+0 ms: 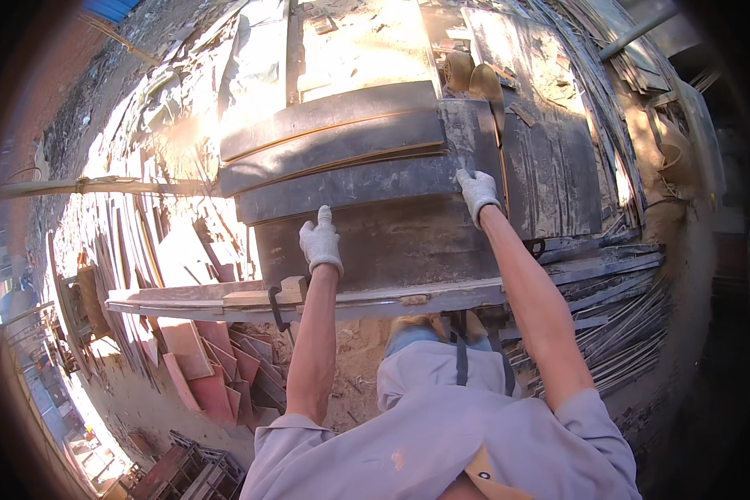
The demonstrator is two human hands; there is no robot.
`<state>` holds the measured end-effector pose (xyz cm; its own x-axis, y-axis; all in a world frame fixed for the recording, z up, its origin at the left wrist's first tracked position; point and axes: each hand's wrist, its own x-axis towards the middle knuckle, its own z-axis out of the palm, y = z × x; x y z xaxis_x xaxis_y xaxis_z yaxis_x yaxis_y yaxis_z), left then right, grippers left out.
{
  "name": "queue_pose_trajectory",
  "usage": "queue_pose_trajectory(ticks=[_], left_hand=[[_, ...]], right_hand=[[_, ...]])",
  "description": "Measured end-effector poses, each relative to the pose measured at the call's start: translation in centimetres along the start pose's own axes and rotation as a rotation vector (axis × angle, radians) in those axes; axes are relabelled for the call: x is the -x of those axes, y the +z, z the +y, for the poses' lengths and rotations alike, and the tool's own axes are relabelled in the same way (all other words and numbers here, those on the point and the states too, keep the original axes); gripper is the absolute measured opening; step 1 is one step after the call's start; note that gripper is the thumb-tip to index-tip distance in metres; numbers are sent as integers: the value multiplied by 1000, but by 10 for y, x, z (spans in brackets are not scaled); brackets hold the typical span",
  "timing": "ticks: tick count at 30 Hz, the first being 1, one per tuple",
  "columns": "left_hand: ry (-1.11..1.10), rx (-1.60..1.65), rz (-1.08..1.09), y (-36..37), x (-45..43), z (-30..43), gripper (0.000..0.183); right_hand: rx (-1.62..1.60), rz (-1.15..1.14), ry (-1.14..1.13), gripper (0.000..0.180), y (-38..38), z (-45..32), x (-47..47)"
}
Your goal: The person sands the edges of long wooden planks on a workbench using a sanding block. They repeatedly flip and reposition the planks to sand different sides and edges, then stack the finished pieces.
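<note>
Both my hands wear light knitted work gloves. My left hand [320, 240] is by the near edge of a long dark plywood strip [350, 189], its fingers pointing away from me. My right hand [477, 190] lies at the right end of the same strip, close to a dusty dark panel [469, 134]. Whether either hand grips the strip cannot be told. Beyond it lie more dark strips [331, 153] with pale brown edges, side by side and partly overlapping. A wide dark board [375, 244] lies on the near side of the strips.
A circular saw blade [487, 94] stands upright just beyond my right hand, beside a round part. A clamp [277, 308] and wood blocks [250, 297] sit on the long near rail [375, 306]. Reddish board offcuts [219, 369] lie below left; thin strips [612, 331] are piled at right.
</note>
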<state>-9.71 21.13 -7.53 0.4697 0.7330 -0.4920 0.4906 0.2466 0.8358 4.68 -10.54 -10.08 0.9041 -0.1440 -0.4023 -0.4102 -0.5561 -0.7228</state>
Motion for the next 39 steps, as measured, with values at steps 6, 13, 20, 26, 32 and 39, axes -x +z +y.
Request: queue_pose_trajectory(ticks=[6,13,20,26,32,39], left_hand=[[-400,714,-456,34,-62,14,66],[-471,825,-458,26,-78,34,47],[-367,506,-739,48,-31,21,58],[-52,-186,-1116,138,81,-96,51],[88,-601,-1665,207,276,-271,39],[-14,-862,-2427,201,468,-410,31]], right_hand=[[141,-23,-43,77,14,-33,17],[-603,28,-177,57,8,20,94],[-493,421,38,29,-18,212,255],[-633,885,292,30,0,337,367],[-819,1273,552,28,39,407,490],[-690,2006,685,35,137,469,636]])
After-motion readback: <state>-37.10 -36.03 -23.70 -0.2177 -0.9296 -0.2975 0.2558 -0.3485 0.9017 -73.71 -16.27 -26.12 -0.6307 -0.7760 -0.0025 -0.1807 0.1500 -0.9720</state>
